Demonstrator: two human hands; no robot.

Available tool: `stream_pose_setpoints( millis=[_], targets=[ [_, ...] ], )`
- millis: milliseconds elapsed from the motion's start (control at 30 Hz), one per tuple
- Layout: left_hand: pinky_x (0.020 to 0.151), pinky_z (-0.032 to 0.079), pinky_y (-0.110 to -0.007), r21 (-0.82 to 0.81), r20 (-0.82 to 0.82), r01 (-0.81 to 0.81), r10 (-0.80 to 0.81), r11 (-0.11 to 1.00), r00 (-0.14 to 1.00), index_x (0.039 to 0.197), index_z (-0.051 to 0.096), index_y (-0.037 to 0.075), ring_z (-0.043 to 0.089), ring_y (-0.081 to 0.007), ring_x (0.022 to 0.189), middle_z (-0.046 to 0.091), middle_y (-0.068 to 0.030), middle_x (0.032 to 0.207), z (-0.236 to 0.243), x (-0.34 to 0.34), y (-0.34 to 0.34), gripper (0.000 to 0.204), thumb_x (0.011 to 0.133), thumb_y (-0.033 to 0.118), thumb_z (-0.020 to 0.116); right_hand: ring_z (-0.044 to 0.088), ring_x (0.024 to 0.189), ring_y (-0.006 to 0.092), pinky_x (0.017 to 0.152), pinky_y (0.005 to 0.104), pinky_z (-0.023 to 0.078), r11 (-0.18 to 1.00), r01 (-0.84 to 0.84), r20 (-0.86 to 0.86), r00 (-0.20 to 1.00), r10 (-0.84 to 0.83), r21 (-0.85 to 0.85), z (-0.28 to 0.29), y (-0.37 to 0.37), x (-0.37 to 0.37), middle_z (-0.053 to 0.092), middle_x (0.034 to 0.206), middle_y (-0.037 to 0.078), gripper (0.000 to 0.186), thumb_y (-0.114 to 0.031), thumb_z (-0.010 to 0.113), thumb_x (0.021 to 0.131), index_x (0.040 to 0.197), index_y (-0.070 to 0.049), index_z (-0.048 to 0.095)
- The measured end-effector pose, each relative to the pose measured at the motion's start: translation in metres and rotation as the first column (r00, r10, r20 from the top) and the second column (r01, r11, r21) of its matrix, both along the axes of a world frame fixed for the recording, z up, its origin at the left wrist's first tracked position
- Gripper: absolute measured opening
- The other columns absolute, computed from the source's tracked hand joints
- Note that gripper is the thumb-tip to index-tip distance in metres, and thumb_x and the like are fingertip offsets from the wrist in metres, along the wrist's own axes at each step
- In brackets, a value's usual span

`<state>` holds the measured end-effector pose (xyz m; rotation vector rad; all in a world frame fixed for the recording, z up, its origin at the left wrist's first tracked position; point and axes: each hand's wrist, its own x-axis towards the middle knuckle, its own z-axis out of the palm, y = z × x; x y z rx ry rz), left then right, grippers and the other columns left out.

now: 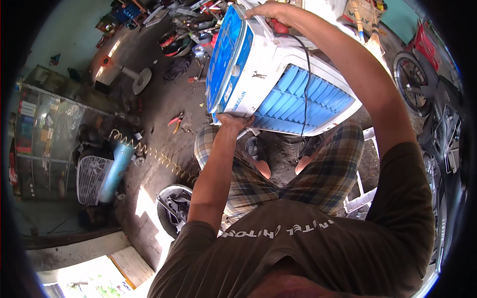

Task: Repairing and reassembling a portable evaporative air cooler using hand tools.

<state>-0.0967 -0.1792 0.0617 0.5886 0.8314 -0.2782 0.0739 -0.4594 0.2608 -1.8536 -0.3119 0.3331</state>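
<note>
A white air cooler (268, 74) with light-blue louvres (293, 94) and a bright blue panel (228, 49) lies tilted in front of my knees. My left hand (236, 120) grips its near left corner, with the fingertips partly hidden against the casing. At the far left corner, my right hand (267, 11) is closed on the top edge, its arm reaching over the cooler. A black cord (308, 64) hangs across the louvred side. Below the cooler, my feet in dark footwear show between my knees.
Red-handled pliers (176, 120) lie on the floor to the left. A blue air tank (115, 166) with a coiled hose (154, 153) stands near a glass cabinet (52, 129). Loose parts clutter the far floor. A motorbike (439, 119) is at right, brooms (372, 39) beyond.
</note>
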Motion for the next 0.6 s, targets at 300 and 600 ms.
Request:
stream_pose_setpoints(
  millis=[300,600],
  targets=[
    [0.102,0.039,-0.063,0.100,-0.108,-0.159,0.170,0.982,0.980,0.147,0.052,0.024,0.051,-0.0352,0.133,0.052,-0.0069,0.151,-0.071,0.018,0.030,0.077,0.094,0.066,0.017,0.068,0.095,0.0328,0.085,0.0390,0.053,0.982,0.119,0.031,0.993,-0.116,-0.146,-0.059,0.093,0.053,0.071,0.109,0.024,0.081,-0.052,0.092,0.065,0.112,0.010,0.070],
    [0.112,0.036,-0.062,0.300,0.048,-0.015,0.000,0.954,0.999,0.151,0.046,0.013,0.046,-0.0373,0.139,0.050,-0.0168,0.150,-0.053,0.020,0.027,0.068,0.098,0.056,0.036,0.056,0.063,0.0234,0.058,0.0392,0.047,0.975,0.164,0.016,0.986,-0.163,-0.153,-0.103,0.163,0.076,0.065,0.075,0.012,0.050,-0.041,0.091,0.068,0.084,0.003,0.073]
  ],
)
